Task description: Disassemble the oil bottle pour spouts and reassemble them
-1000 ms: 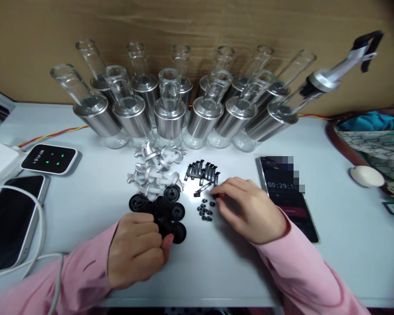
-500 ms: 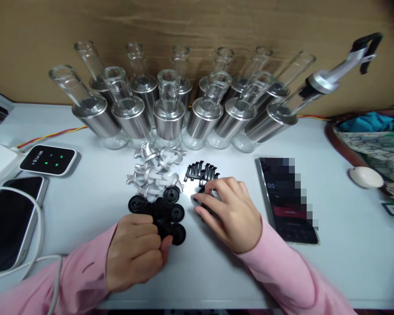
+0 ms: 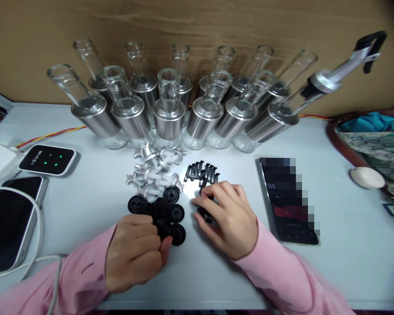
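Observation:
My left hand [image 3: 134,253] rests closed in a fist, palm side hidden, against the pile of black round ribbed stoppers [image 3: 176,213]; whether anything is inside it is hidden. Curved over some small black parts [image 3: 204,215] is my right hand [image 3: 228,218], with thumb and index fingertips apart. Just beyond its knuckles lie several small black levers [image 3: 194,170] in a cluster. Silver spout pieces with white stems [image 3: 157,175] are heaped left of the levers, behind the stoppers.
Two rows of glass bottles with steel sleeves [image 3: 169,120] stand at the back; the rightmost front one bears a silver pump spout [image 3: 328,81]. A phone [image 3: 282,205] lies right. At left are a Wi-Fi device [image 3: 49,159], another phone [image 3: 9,223] and a white cable [image 3: 39,227].
My right hand has shifted slightly toward me, its thumb and index finger wider apart. More of the small black parts beneath it show. My left hand stays in place.

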`<move>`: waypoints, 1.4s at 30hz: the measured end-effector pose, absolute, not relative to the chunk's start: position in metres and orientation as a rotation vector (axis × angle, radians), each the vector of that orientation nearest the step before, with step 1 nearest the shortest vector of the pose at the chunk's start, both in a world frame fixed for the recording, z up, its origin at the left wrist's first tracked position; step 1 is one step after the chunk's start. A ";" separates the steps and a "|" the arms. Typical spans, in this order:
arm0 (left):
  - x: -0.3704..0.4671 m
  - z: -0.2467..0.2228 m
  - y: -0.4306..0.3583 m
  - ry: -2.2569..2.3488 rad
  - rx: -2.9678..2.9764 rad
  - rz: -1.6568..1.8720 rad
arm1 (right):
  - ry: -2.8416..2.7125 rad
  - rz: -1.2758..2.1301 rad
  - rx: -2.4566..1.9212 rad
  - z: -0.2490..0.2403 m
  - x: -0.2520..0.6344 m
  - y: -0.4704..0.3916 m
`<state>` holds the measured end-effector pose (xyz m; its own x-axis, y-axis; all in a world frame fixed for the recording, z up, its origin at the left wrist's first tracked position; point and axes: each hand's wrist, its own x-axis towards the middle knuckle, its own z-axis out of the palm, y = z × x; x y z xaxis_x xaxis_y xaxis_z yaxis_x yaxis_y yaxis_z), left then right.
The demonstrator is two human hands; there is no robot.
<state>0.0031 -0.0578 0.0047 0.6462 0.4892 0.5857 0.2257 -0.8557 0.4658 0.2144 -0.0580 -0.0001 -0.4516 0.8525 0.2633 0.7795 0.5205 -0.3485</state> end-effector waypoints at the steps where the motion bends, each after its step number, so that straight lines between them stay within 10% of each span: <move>1: 0.003 0.005 -0.058 0.569 2.518 1.049 | -2.352 0.249 -1.357 0.001 0.214 -0.058; 42: 0.003 0.005 -0.058 0.580 2.550 1.042 | -2.154 0.318 -1.423 0.001 0.209 -0.061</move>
